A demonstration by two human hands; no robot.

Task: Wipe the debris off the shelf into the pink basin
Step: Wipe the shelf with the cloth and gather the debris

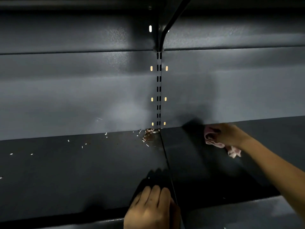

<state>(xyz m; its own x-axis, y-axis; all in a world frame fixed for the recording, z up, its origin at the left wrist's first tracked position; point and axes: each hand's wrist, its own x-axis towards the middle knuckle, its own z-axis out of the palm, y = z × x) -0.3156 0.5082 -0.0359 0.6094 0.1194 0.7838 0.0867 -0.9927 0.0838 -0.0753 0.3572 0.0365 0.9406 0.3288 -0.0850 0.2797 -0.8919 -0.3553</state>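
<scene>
A dark metal shelf [82,171] runs across the view. A small pile of reddish and white debris [148,135] lies at its back, by the slotted upright. More white bits [82,146] are scattered to the left. My right hand [226,135] grips a pink cloth [214,141] against the shelf at the back right, to the right of the pile. My left hand [153,207] rests on the shelf's front edge near the seam, fingers laid flat. The pink basin is not in view.
The grey back panel [82,96] rises behind the shelf, with a slotted upright [158,90] in the middle. A seam [166,162] divides the shelf into left and right sections. Another shelf [66,4] hangs overhead.
</scene>
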